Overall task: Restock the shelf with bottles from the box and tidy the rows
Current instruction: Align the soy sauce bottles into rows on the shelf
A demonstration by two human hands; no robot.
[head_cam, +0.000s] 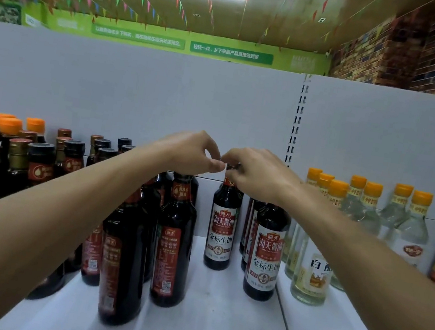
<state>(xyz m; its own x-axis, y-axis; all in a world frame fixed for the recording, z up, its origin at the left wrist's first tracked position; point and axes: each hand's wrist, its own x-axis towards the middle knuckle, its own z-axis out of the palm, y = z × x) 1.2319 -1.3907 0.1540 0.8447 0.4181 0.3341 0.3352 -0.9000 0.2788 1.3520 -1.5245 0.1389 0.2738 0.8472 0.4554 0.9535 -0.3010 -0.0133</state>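
A dark soy sauce bottle [223, 222] with a white and red label stands upright at the middle of the white shelf [215, 325]. My right hand [257, 173] curls its fingers round the bottle's cap and neck from the right. My left hand [186, 154] comes in from the left, its thumb and forefinger pinched at the cap's left edge and touching my right fingertips. The cap is mostly hidden by both hands. A matching bottle [265, 251] stands in front to the right, under my right wrist. No box is in view.
Dark bottles with red labels [173, 243] stand in rows under my left forearm, with more dark bottles and orange caps [7, 125] at far left. Clear vinegar bottles [313, 269] with orange caps fill the right. A slotted upright [297, 120] divides the white back panel.
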